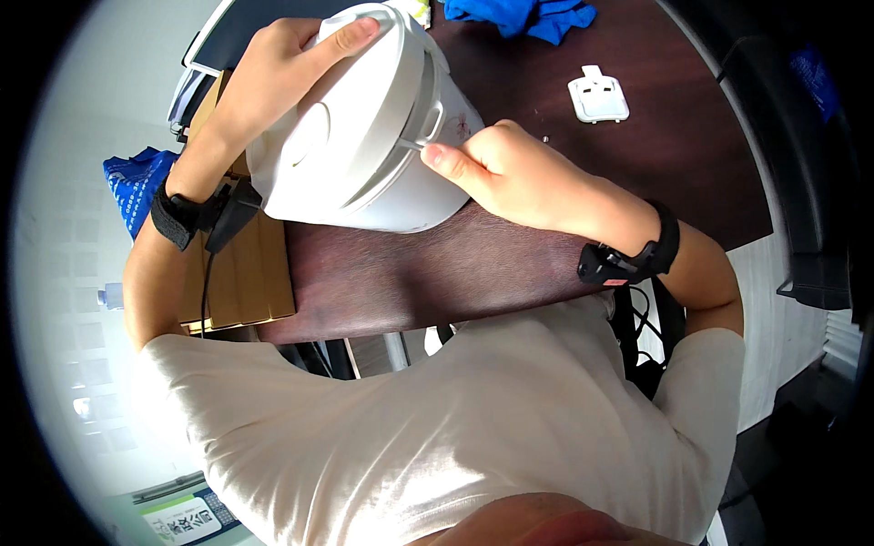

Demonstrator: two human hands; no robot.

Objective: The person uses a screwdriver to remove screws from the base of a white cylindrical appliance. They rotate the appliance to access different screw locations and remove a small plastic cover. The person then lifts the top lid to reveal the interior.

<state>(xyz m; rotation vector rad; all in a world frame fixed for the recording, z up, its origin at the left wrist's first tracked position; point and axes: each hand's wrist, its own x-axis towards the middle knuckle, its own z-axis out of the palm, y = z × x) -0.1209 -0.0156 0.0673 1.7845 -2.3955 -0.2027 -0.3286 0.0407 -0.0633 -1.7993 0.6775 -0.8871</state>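
A white rounded appliance (364, 136) that looks like a rice cooker, with a faint flower print on its side, is tilted over the dark table. My left hand (282, 73) lies across its upper left side, with the thumb pressed on the white shell and the other fingers out of sight behind it. My right hand (496, 173) is closed round a thin metal tool (411, 144), perhaps a screwdriver; its tip meets the seam beside a loop-shaped handle. Most of that tool is hidden in my fist. To the right lies a small white slotted plastic plate (598, 95) with a tab.
Blue cloth (523, 14) lies at the table's far edge. A cardboard box (246, 282) stands at the left, with a blue bag (137, 187) beyond it. A black chair (819, 182) borders the right side. A tiny bit lies near my right hand.
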